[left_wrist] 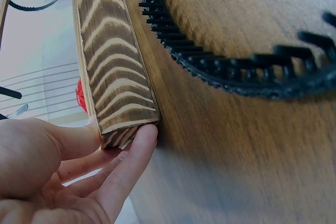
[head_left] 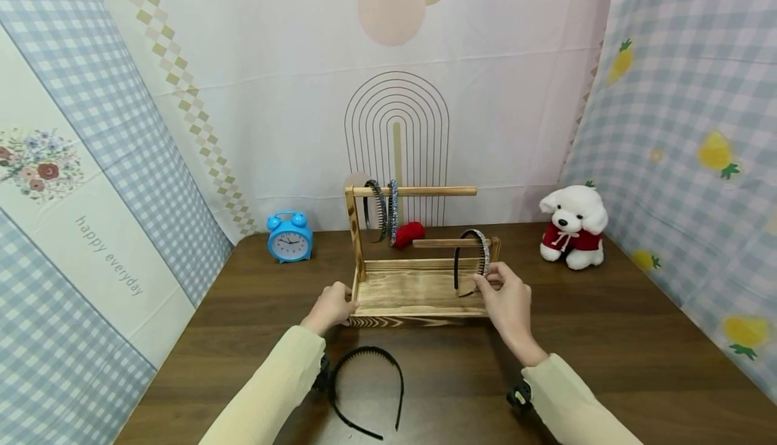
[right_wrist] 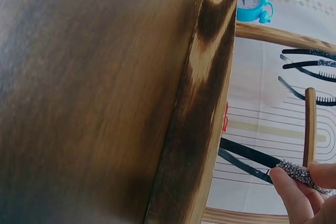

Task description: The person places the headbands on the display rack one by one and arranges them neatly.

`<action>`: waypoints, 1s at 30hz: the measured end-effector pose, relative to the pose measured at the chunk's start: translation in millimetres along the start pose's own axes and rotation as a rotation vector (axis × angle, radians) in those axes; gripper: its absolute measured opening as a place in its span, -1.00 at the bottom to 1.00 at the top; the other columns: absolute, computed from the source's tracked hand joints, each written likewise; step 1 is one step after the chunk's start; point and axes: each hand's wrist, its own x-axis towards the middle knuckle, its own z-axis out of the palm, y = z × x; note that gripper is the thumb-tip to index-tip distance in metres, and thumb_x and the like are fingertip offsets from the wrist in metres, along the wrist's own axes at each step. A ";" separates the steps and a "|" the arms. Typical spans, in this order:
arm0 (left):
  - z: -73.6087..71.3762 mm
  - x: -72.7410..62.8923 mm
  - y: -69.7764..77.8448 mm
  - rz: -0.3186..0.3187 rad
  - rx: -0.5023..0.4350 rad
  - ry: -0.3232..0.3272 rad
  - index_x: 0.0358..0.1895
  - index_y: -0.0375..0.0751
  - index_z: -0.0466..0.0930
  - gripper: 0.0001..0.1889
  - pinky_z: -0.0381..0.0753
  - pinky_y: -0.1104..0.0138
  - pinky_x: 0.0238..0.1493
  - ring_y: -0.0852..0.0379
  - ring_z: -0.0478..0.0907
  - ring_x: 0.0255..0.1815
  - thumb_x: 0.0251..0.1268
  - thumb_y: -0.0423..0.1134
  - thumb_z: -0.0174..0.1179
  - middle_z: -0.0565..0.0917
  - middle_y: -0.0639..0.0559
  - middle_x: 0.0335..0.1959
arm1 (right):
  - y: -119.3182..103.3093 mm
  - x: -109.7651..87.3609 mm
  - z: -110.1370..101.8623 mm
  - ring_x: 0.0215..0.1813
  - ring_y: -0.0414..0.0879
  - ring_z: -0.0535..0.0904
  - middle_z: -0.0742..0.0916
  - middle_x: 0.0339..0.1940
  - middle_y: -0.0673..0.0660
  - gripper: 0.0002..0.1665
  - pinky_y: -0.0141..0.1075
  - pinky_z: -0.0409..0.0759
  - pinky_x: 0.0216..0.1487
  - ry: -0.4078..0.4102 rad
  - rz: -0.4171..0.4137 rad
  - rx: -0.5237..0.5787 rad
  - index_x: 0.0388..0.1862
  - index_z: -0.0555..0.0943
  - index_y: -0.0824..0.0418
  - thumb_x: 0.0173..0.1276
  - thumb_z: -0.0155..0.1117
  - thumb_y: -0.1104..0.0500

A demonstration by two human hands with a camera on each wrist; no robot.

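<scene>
A wooden rack (head_left: 419, 320) with an upper and a lower bar stands on the table. My left hand (head_left: 332, 305) grips its front left corner; the left wrist view shows thumb and fingers (left_wrist: 137, 153) around the striped wood end. With thumb and fingers my right hand (head_left: 508, 297) pinches a glittery headband (head_left: 485, 256), which loops around the lower bar (head_left: 443, 243) near its right end. Two sparkly headbands (head_left: 393, 212) hang from the upper bar (head_left: 437, 191) at its left. On the table in front lies a black toothed headband (head_left: 399, 377), its ends toward me.
A blue alarm clock (head_left: 290, 243) stands at the back left, and a white plush dog (head_left: 573, 229) in a red top sits at the back right. Behind the rack lies a red bundle (head_left: 410, 233). Patterned cloth hangs around the table (head_left: 243, 323).
</scene>
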 end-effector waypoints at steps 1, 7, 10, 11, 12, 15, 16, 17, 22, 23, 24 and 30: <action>-0.1 -0.4 0.1 0.004 -0.001 -0.001 0.05 -0.53 0.59 -0.73 0.73 0.29 -0.52 0.06 0.64 -0.58 0.38 -0.41 0.16 0.65 -0.23 -0.36 | 0.4 0.4 -0.2 -0.36 0.06 0.76 0.80 -0.38 0.15 -0.83 -0.49 0.56 -0.49 0.001 0.003 -0.001 -0.21 0.63 0.23 0.31 0.39 0.16; -0.6 -1.9 -0.1 0.015 0.005 0.002 0.05 -0.54 0.58 -0.72 0.73 0.28 -0.51 0.05 0.65 -0.57 0.38 -0.41 0.16 0.65 -0.25 -0.34 | 2.2 1.0 -0.7 -0.37 0.07 0.76 0.80 -0.36 0.16 -0.83 -0.44 0.54 -0.51 -0.008 0.013 -0.034 -0.22 0.63 0.22 0.32 0.38 0.15; -0.5 -2.3 0.0 0.010 0.006 0.003 0.07 -0.54 0.57 -0.71 0.73 0.28 -0.50 0.05 0.65 -0.56 0.38 -0.41 0.16 0.65 -0.25 -0.32 | 3.1 0.8 -0.9 -0.38 0.03 0.76 0.80 -0.35 0.17 -0.82 -0.42 0.55 -0.51 -0.016 0.019 -0.046 -0.22 0.63 0.22 0.33 0.37 0.14; -0.3 -2.3 0.0 0.010 0.007 0.004 0.06 -0.53 0.58 -0.72 0.73 0.28 -0.50 0.05 0.65 -0.56 0.38 -0.41 0.16 0.65 -0.24 -0.33 | 3.5 0.8 -1.0 -0.39 0.02 0.76 0.80 -0.35 0.17 -0.82 -0.42 0.56 -0.52 -0.019 0.021 -0.046 -0.21 0.62 0.22 0.33 0.37 0.14; -0.1 -2.1 0.0 0.009 0.007 0.004 0.05 -0.53 0.58 -0.73 0.73 0.28 -0.50 0.05 0.65 -0.56 0.38 -0.41 0.16 0.65 -0.24 -0.34 | 4.0 0.9 -1.0 -0.39 0.01 0.76 0.80 -0.35 0.18 -0.82 -0.42 0.57 -0.52 -0.022 0.023 -0.039 -0.21 0.62 0.22 0.33 0.37 0.14; 0.2 -2.1 0.4 0.015 0.008 0.010 0.03 -0.52 0.60 -0.74 0.73 0.28 -0.51 0.06 0.65 -0.58 0.37 -0.41 0.17 0.64 -0.22 -0.37 | 5.8 1.3 -1.3 -0.39 0.02 0.76 0.80 -0.34 0.20 -0.82 -0.44 0.61 -0.52 -0.026 0.019 -0.019 -0.21 0.62 0.22 0.32 0.38 0.15; 0.3 -2.1 0.4 0.017 0.009 0.013 0.02 -0.52 0.60 -0.74 0.73 0.28 -0.52 0.06 0.64 -0.59 0.37 -0.41 0.17 0.64 -0.21 -0.38 | 6.3 1.3 -1.4 -0.39 0.03 0.76 0.80 -0.34 0.20 -0.81 -0.44 0.62 -0.51 -0.025 0.016 -0.016 -0.20 0.63 0.23 0.32 0.39 0.14; 0.4 -2.2 0.5 0.018 0.008 0.014 0.02 -0.52 0.60 -0.74 0.73 0.29 -0.52 0.07 0.64 -0.59 0.37 -0.41 0.17 0.64 -0.21 -0.39 | 6.9 1.3 -1.6 -0.38 0.04 0.76 0.80 -0.33 0.20 -0.80 -0.43 0.63 -0.51 -0.026 0.013 -0.012 -0.20 0.63 0.23 0.32 0.39 0.14; 0.4 -2.9 0.6 0.026 0.010 0.018 0.00 -0.54 0.60 -0.75 0.73 0.29 -0.53 0.08 0.64 -0.61 0.37 -0.42 0.17 0.63 -0.20 -0.41 | 9.8 0.6 -3.0 -0.28 0.02 0.76 0.80 -0.31 0.16 -0.73 -0.31 0.67 -0.36 0.003 -0.004 -0.043 -0.17 0.64 0.23 0.27 0.44 0.10; 0.3 -3.1 0.7 0.027 0.011 0.018 0.00 -0.54 0.60 -0.75 0.73 0.29 -0.53 0.07 0.64 -0.61 0.37 -0.42 0.16 0.63 -0.20 -0.42 | 10.4 0.5 -3.3 -0.26 0.01 0.75 0.79 -0.29 0.16 -0.72 -0.29 0.68 -0.32 0.008 -0.003 -0.043 -0.16 0.64 0.23 0.25 0.45 0.10; 0.1 -3.3 0.7 0.029 0.012 0.018 0.00 -0.55 0.60 -0.75 0.73 0.28 -0.53 0.07 0.64 -0.61 0.36 -0.42 0.16 0.63 -0.21 -0.42 | 10.9 0.5 -3.4 -0.23 0.00 0.75 0.79 -0.27 0.16 -0.70 -0.27 0.69 -0.27 0.009 -0.001 -0.038 -0.15 0.63 0.24 0.24 0.46 0.11; -0.7 -4.2 2.2 0.029 0.020 0.019 -0.01 -0.54 0.61 -0.76 0.73 0.28 -0.52 0.06 0.65 -0.60 0.37 -0.43 0.16 0.62 -0.19 -0.43 | 11.9 0.4 -5.2 -0.05 0.10 0.71 0.74 -0.10 0.28 -0.53 -0.16 0.72 -0.04 -0.027 0.039 0.036 0.00 0.54 0.33 0.20 0.49 0.16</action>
